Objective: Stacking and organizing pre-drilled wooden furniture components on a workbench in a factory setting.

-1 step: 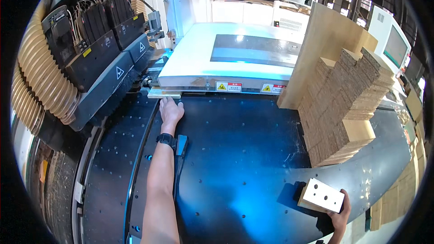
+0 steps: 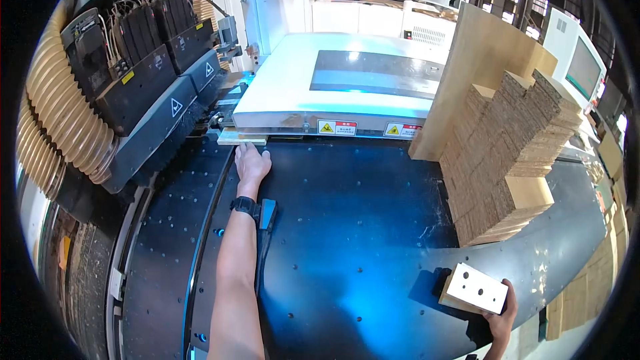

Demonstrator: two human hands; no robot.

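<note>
Nothing has visibly moved since the earlier frame. The left hand (image 2: 252, 163) reaches the board (image 2: 241, 139) at the machine's (image 2: 273, 117) edge; its grip I cannot tell. The right hand (image 2: 503, 319) grips the white-topped block (image 2: 477, 289), nearer than the stack (image 2: 490, 157).

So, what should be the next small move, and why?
Perhaps the left hand should grip the pale board: it is at the board's near edge, which sticks out from under the white machine cover, while the right hand holds the white-faced block.
</note>
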